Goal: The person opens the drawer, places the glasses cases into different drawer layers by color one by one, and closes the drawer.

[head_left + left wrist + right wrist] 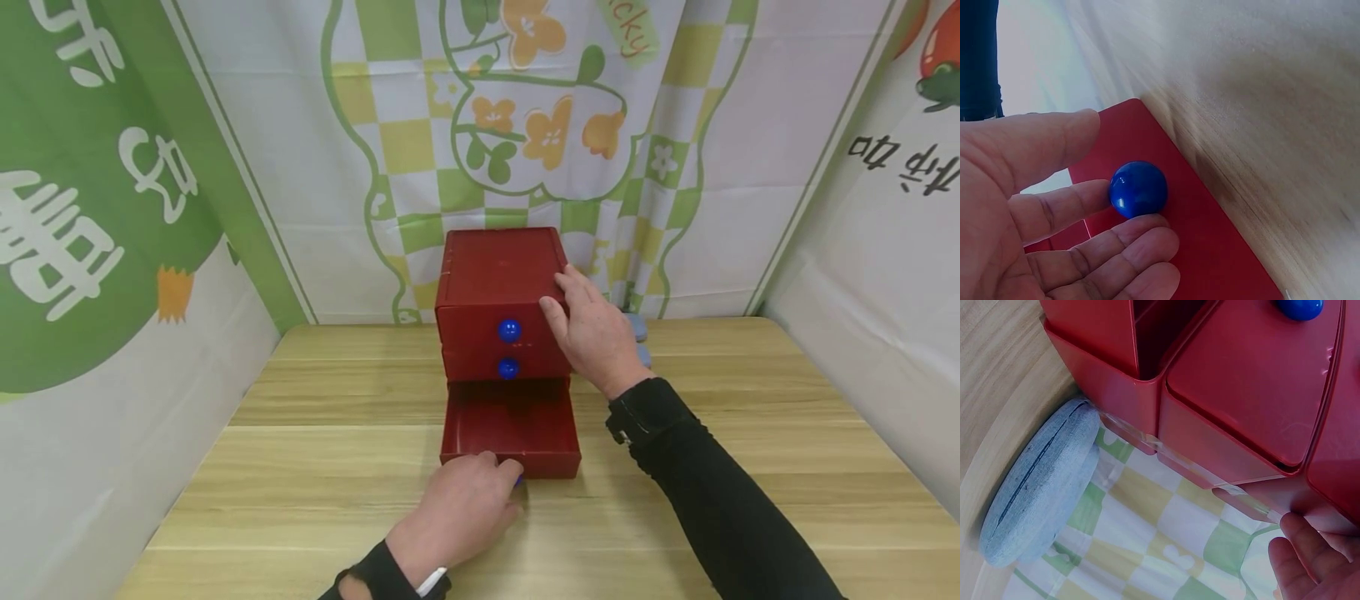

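A red cabinet of stacked drawers stands on the table, its bottom drawer pulled out with a bare inside. My left hand is at the front of that drawer. In the left wrist view, its index and middle fingertips meet the blue knob, while the thumb stands apart from it. My right hand rests against the cabinet's upper right side with fingers extended; the right wrist view shows its fingertips at the red side wall. Two blue knobs mark the upper drawers, both closed.
Light blue padded fabric things stand on the wooden table beside the cabinet, partly hidden by my right hand in the head view. A patterned curtain hangs close behind, with printed cloth walls at both sides.
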{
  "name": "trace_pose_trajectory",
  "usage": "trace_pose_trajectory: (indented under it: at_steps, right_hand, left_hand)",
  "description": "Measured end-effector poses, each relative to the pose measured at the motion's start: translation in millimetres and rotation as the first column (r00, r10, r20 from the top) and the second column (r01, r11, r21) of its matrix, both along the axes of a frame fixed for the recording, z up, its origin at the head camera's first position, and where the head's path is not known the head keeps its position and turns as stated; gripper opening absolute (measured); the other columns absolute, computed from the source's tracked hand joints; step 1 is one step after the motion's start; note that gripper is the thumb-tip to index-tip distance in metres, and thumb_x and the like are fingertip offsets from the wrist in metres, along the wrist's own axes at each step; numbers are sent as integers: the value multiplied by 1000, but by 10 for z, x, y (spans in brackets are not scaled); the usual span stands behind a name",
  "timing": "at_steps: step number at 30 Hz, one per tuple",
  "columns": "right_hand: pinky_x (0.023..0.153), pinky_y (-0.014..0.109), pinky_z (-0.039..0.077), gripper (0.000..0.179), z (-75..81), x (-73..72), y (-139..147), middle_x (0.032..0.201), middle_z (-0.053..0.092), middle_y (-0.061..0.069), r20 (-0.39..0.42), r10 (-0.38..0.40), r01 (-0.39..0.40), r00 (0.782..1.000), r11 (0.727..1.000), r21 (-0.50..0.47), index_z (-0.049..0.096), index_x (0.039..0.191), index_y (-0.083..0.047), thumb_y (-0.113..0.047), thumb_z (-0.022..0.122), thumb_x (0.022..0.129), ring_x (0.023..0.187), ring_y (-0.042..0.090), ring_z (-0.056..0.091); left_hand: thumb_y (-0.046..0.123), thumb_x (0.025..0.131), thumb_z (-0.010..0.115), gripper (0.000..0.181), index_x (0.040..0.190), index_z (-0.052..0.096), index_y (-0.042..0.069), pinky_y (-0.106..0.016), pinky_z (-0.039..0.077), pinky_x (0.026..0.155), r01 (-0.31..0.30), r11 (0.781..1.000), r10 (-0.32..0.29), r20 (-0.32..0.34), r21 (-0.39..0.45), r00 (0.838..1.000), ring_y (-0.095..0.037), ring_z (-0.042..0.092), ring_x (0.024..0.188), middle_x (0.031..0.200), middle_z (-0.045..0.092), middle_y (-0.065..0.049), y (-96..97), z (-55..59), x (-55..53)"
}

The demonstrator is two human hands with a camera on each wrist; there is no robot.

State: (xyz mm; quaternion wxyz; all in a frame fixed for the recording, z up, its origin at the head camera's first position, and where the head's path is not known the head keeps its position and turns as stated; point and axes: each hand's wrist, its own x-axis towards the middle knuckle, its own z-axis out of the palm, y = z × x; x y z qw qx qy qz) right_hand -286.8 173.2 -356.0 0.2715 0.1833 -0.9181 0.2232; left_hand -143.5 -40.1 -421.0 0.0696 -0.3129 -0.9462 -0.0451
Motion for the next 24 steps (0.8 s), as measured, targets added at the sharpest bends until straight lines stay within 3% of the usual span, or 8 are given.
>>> trace_pose_trajectory:
  at_steps: [12, 17, 24]
  right_hand:
    - [109, 56, 49, 61, 10, 1, 4, 163, 43, 18, 16, 5, -5, 1000, 1000, -3, 48, 154, 0, -43, 47, 110, 144, 36, 50]
    - [111, 56, 48, 61, 14, 0, 2, 163, 43, 18, 28, 3, -3, 1000, 1000, -3, 47, 154, -1, -43, 47, 110, 145, 36, 49]
    - [110, 56, 49, 61, 12, 2, -3, 162, 44, 18, 20, 2, -2, 1000, 1000, -4, 48, 153, -1, -44, 47, 110, 144, 36, 51]
  left_hand:
    - [31, 87, 82, 22, 92, 68, 15, -28, 41, 51, 28, 1000, -27, -80, 11, 996, -13, 54, 59, 70, 61, 1, -16, -13, 56]
    - [30, 88, 81, 21, 92, 67, 14, -27, 40, 51, 37, 999, -36, -82, 4, 996, -13, 53, 58, 69, 60, 1, -21, -3, 72]
    - [30, 90, 80, 21, 96, 69, 14, -26, 43, 53, 22, 1000, -23, -26, -7, 999, -11, 54, 61, 72, 62, 2, -21, 2, 83]
